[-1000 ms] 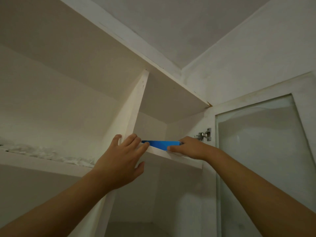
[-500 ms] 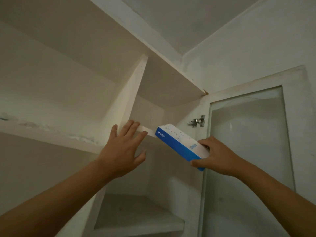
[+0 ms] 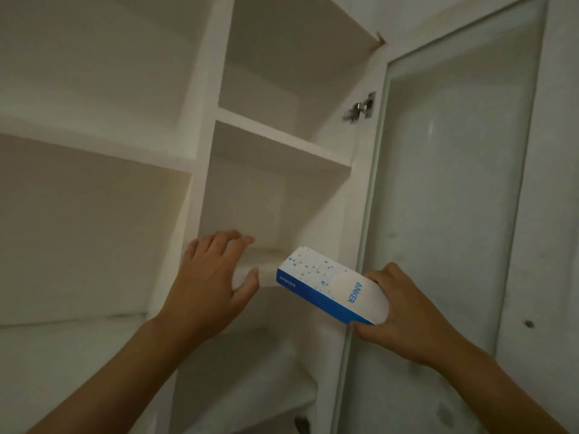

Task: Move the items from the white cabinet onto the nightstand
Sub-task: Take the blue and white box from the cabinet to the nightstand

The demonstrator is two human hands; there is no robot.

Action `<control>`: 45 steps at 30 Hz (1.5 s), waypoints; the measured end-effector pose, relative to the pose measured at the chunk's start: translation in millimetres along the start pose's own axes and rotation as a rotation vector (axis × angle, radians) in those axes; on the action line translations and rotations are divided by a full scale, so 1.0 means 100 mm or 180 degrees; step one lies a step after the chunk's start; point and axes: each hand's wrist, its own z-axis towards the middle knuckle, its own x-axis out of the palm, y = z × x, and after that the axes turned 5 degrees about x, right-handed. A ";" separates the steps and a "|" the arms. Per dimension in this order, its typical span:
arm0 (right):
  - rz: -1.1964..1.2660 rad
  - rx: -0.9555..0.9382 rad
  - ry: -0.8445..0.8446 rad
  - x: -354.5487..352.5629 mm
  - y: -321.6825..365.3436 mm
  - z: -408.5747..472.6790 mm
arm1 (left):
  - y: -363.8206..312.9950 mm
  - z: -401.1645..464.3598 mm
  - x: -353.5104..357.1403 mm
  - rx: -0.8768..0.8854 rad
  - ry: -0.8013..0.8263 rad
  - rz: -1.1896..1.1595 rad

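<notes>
My right hand grips the near end of a white and blue box printed ANKER, held tilted in the air in front of the white cabinet. The box is clear of the shelves, at the height of a middle shelf edge. My left hand is raised beside the box with fingers spread and relaxed, just in front of that shelf edge, holding nothing. The nightstand is not in view.
The cabinet's glass door stands open on the right, hung on a metal hinge. Several white shelves show in the narrow right bay and the wide left bay. A dark object peeks out at the bottom.
My right hand pulled the box off the top shelf and brought it down and toward me. My left hand came down with it. The view dropped from the cabinet's top to its middle shelves.
</notes>
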 end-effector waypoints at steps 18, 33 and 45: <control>0.0762 0.0529 0.1018 1.74 -0.41 -1.77 | -0.41 -2.46 0.54 -0.1006 0.1351 -0.0101; 0.1038 -0.0013 0.1927 2.71 0.28 -2.59 | -0.68 -4.15 -0.36 -0.2052 0.1980 0.0460; 0.1106 -0.0642 0.2117 2.85 2.23 -3.08 | -0.43 -5.15 -2.27 -0.2655 0.1988 0.1359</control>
